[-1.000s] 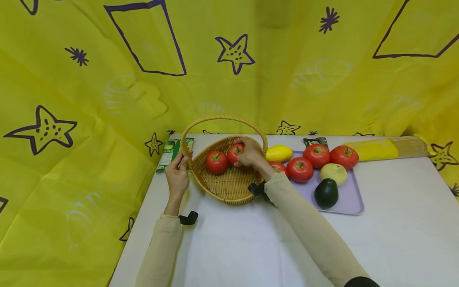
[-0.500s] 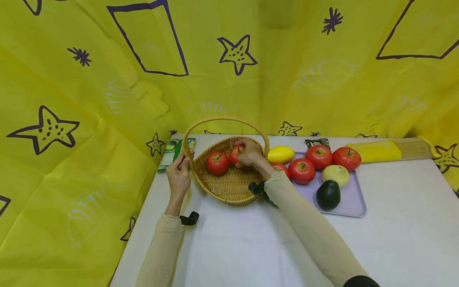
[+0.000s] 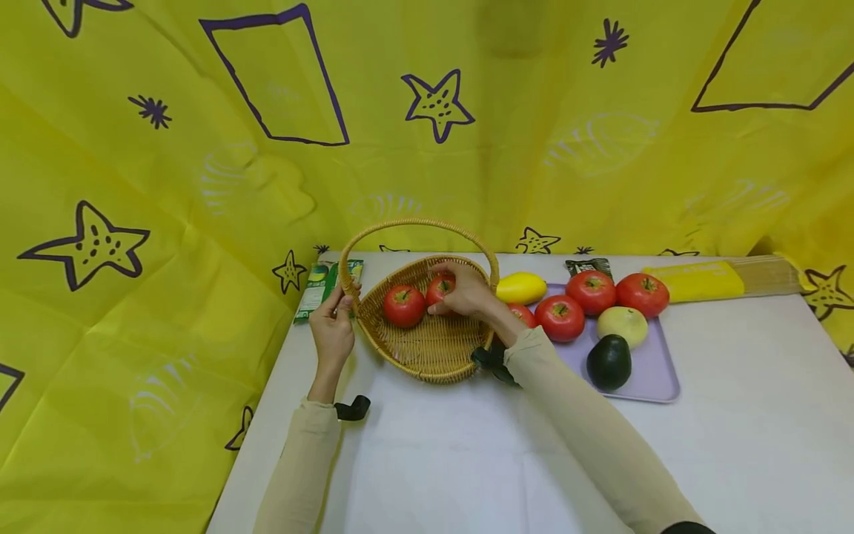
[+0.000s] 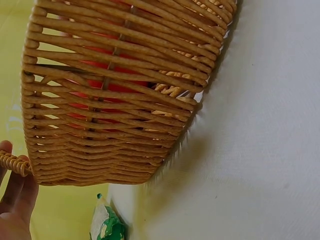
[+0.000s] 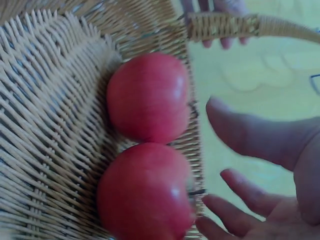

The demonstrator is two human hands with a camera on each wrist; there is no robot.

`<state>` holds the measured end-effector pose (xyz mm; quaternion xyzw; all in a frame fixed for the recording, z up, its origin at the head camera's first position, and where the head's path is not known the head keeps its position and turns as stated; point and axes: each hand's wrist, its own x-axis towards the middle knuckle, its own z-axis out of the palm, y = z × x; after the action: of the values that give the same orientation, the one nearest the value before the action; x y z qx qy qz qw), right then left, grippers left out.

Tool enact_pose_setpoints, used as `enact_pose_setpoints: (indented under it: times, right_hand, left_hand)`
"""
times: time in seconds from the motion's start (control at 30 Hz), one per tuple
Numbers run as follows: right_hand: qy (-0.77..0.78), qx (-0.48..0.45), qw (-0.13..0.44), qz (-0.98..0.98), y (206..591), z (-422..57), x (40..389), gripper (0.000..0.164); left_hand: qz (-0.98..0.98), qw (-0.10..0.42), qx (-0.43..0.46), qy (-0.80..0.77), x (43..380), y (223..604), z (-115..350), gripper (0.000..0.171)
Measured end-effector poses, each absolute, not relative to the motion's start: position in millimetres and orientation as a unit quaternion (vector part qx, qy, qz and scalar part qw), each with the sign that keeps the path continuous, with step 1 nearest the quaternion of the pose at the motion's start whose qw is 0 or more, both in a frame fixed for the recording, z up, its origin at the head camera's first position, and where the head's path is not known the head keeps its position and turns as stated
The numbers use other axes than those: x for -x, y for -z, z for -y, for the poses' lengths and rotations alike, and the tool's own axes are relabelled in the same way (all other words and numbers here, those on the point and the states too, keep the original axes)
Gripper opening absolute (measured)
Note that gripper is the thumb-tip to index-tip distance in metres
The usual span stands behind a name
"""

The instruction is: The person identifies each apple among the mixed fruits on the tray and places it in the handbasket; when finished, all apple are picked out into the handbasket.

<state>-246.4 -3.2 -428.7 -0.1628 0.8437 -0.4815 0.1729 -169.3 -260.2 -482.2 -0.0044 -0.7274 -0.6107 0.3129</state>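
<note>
My left hand pinches the base of the handle on a woven wicker basket. In the left wrist view, the fingers of that hand wrap the handle's end beside the tilted basket wall. Two red apples lie inside: the left apple and the right apple, side by side. My right hand reaches in over the right apple. In the right wrist view, its thumb and fingers are spread, with a gap between them and the lower apple.
Right of the basket is a lilac tray with several red apples, a pale yellow-green fruit and an avocado. A yellow fruit lies beside it. A pasta-like packet, green packets and a dark packet lie behind.
My right hand's fingers have spread off the right apple, and its wrist has shifted slightly to the right. The left hand and the basket stay about where they were.
</note>
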Motion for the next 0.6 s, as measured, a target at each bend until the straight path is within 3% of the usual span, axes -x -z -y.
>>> enact_pose_setpoints:
  times: [0.4, 0.6]
  right_hand:
    - [0.598, 0.337, 0.229, -0.69, 419.4, -64.1, 206.6, 0.06]
    - [0.609, 0.369, 0.178, -0.679, 411.7, -119.0, 202.8, 0.064]
  left_hand:
    - [0.726, 0.304, -0.004, 0.617, 167.8, 484.1, 258.8, 0.038]
    - [0.72, 0.311, 0.0, 0.621, 168.1, 482.0, 259.0, 0.037]
